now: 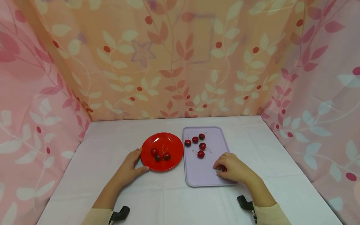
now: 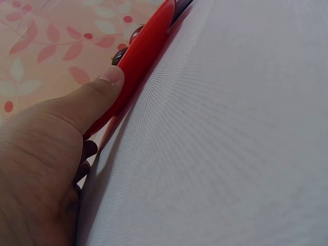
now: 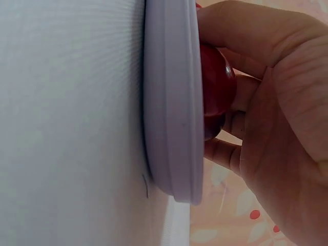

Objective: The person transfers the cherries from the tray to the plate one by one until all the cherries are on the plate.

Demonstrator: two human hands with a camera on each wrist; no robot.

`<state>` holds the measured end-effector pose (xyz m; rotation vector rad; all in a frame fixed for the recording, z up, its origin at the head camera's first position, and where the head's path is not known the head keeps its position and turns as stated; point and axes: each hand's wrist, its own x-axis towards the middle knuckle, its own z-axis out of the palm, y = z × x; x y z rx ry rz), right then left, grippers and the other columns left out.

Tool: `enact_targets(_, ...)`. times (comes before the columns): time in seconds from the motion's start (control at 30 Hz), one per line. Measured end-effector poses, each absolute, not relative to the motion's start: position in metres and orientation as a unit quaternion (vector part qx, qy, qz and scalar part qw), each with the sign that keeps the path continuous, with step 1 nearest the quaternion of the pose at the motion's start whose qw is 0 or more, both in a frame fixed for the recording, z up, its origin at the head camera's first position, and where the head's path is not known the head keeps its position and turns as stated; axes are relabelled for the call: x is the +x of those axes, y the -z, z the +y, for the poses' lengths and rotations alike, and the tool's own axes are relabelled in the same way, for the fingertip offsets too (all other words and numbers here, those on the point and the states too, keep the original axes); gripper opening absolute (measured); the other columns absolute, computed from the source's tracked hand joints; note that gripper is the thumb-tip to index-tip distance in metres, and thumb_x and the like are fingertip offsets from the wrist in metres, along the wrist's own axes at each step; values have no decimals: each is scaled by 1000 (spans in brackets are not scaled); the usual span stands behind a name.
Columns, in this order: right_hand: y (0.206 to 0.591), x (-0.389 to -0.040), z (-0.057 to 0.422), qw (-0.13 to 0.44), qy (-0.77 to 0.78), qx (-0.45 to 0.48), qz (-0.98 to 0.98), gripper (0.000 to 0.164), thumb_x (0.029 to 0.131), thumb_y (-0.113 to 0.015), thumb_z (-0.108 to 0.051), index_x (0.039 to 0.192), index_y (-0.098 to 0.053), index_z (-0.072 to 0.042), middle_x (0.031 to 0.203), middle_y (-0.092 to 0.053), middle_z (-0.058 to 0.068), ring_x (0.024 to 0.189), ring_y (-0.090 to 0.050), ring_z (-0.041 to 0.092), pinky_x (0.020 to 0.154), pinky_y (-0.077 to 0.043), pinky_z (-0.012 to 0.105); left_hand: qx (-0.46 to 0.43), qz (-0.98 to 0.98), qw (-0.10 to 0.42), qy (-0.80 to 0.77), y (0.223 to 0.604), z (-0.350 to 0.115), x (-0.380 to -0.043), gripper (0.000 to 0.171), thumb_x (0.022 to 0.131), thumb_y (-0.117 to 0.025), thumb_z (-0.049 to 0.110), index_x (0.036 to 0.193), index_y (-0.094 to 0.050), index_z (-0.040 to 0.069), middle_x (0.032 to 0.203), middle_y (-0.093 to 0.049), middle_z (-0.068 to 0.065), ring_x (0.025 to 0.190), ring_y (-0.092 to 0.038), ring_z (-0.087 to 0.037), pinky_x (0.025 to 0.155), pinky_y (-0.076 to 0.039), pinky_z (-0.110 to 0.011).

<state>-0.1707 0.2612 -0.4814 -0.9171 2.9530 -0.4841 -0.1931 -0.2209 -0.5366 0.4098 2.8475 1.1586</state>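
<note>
My left hand (image 1: 130, 167) rests against the near left rim of a round red plate (image 1: 175, 161). In the left wrist view the straight thumb (image 2: 102, 89) touches the plate's outer side. Three dark red cherries (image 1: 166, 156) lie on the plate, with stems showing. Over the near right part of a pale purple tray (image 1: 197, 175), my right hand (image 1: 234, 168) curls its fingers about a cherry (image 3: 218, 82). A second dark round shape shows just below that cherry in the right wrist view; the fingers hide part of both. Several more cherries (image 1: 201, 154) lie towards the tray's far left.
The plate and tray stand side by side, almost touching, on a white cloth (image 1: 163, 200). Floral curtains (image 1: 180, 68) enclose the back and both sides. A black wrist device (image 1: 121, 214) sits at each cuff.
</note>
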Motion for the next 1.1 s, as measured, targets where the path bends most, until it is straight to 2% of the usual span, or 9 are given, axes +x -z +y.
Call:
enact_targets(0.23, 481, -173, 262, 12, 176, -276, 945, 12, 85, -83, -19, 86, -75, -28, 82, -60, -21, 87, -53, 3, 90, -46, 41, 132, 917, 22, -376, 535, -221, -193, 104, 83, -78, 59, 163, -29, 14, 166, -31, -16, 154, -21, -43, 117, -27, -69)
enact_targets(0.5, 479, -174, 261, -6, 215, -277, 936, 15, 85, -82, -18, 84, -74, -31, 85, -59, -22, 87, -53, 1, 84, -49, 32, 133, 920, 24, -369, 536, -221, -194, 104, 83, -77, 60, 163, -29, 15, 166, -31, -15, 154, -21, -43, 117, -27, -69)
enact_targets(0.67, 475, -174, 261, -21, 227, -270, 935, 10, 87, -82, -21, 86, -76, -29, 88, -61, -20, 90, -55, 4, 86, -49, 34, 131, 919, 24, -371, 537, -221, -194, 103, 83, -77, 60, 163, -30, 16, 166, -32, -14, 155, -20, -42, 118, -27, -68)
enact_targets(0.83, 472, -176, 258, -30, 281, -250, 926, 10, 86, -83, -18, 87, -76, -25, 90, -61, -14, 88, -61, 13, 79, -54, 29, 127, 919, 25, -372, 538, -221, -193, 105, 82, -77, 62, 163, -29, 18, 166, -31, -14, 154, -20, -43, 116, -29, -69)
enact_targets(0.97, 470, -178, 255, -46, 299, -244, 921, 16, 84, -84, -13, 85, -76, -26, 90, -62, -13, 88, -63, 19, 77, -56, 33, 128, 918, 25, -375, 538, -221, -193, 105, 81, -77, 63, 163, -29, 19, 166, -31, -14, 154, -21, -43, 115, -30, -70)
enact_targets(1.1, 468, -178, 251, -49, 298, -232, 925, 15, 84, -84, -14, 85, -76, -26, 89, -62, -14, 89, -61, 20, 78, -55, 37, 132, 917, 23, -377, 538, -221, -194, 105, 81, -77, 64, 163, -29, 18, 166, -33, -12, 155, -21, -42, 117, -28, -68)
